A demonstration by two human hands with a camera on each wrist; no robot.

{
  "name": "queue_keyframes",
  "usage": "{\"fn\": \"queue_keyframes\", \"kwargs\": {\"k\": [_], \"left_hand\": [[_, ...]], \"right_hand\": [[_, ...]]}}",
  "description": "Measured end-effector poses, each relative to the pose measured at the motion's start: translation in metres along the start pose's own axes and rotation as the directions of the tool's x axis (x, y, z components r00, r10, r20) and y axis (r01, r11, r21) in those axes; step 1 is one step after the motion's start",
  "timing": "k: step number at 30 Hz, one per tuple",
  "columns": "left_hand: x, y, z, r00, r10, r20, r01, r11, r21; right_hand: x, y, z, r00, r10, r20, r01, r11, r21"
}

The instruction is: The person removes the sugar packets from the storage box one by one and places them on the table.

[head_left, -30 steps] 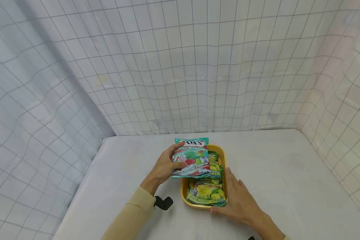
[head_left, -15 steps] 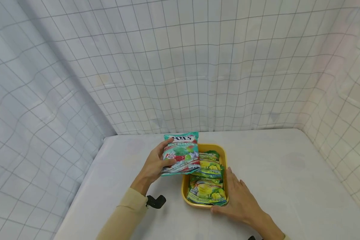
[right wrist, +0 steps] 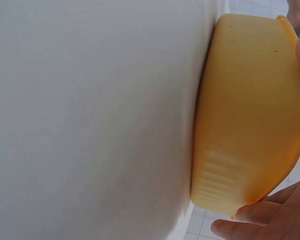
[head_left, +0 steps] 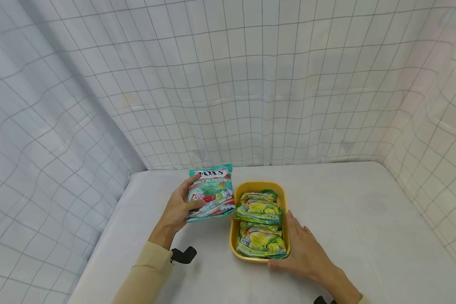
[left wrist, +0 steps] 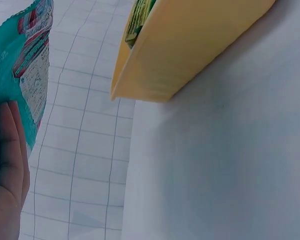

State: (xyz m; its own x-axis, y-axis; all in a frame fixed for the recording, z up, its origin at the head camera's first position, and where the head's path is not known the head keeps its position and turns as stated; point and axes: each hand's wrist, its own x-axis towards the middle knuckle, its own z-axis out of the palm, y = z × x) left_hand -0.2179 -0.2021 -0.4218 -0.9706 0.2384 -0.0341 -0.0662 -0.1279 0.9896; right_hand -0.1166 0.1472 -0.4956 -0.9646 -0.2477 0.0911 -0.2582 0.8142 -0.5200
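Observation:
My left hand grips a teal bag of Fox's Mint Blossom candy by its left side, the thumb across its front. The bag is held just left of a yellow plastic tub. In the left wrist view the fingers lie against the bag's back. My right hand rests at the tub's right front corner, fingers fairly straight along the right side and thumb at the front rim. Inside the tub lie green-and-yellow candy bags, one toward the back and one at the front.
The tub stands on a white-covered table. A white curtain with a grid pattern hangs behind the table and along both sides. A black strap piece sits at my left wrist.
My left hand has carried the mint candy bag leftward from over the tub to beside it, uncovering the back green-and-yellow bag. The right hand stays at the tub's corner.

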Motion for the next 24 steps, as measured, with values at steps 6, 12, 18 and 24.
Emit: {"fn": "queue_keyframes", "kwargs": {"k": [6, 12, 18, 24], "left_hand": [[-0.004, 0.001, -0.013, 1.0, -0.015, -0.023, 0.014, 1.0, -0.008], [-0.005, -0.003, -0.022, 0.998, -0.019, -0.052, 0.019, 1.0, -0.007], [-0.003, -0.012, -0.031, 0.996, -0.029, -0.088, 0.031, 0.999, 0.02], [-0.001, -0.02, -0.038, 0.994, -0.042, -0.097, 0.043, 0.999, 0.015]], "right_hand": [[0.001, 0.003, -0.003, 1.0, -0.006, 0.002, 0.006, 1.0, -0.011], [0.002, 0.004, -0.002, 1.0, -0.005, 0.009, 0.005, 1.0, -0.019], [0.003, 0.004, -0.001, 1.0, 0.0, 0.007, 0.001, 1.0, -0.013], [0.004, 0.005, 0.0, 1.0, 0.0, -0.009, 0.0, 1.0, -0.015]]}}
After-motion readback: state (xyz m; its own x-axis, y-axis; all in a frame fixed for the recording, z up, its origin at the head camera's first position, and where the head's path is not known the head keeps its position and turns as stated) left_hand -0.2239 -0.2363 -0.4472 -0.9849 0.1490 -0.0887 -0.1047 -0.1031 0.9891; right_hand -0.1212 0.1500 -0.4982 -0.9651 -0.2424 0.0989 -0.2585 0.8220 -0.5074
